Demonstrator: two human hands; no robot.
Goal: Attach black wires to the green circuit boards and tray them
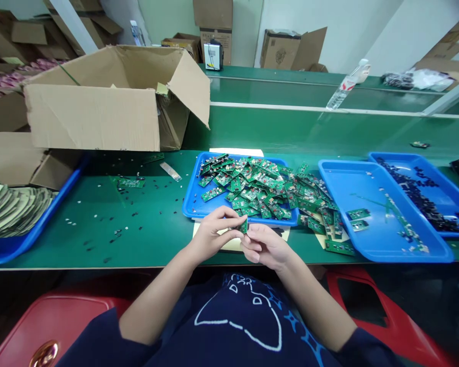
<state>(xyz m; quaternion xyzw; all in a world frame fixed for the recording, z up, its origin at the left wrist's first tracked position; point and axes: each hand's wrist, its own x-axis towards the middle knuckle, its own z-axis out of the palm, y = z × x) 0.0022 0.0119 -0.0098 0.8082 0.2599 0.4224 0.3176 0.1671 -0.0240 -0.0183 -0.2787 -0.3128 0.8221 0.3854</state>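
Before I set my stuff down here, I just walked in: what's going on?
The person holds a small green circuit board between the left hand and the right hand. In front of them, a blue tray bears a heap of similar boards, which spills over its right side onto the green table.

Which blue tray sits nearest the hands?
The blue tray heaped with green circuit boards, just beyond the left hand and right hand; the other blue trays lie farther off to either side.

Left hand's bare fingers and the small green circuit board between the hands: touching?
Touching. The head view shows the left hand's fingers pinching the small green circuit board at their tips.
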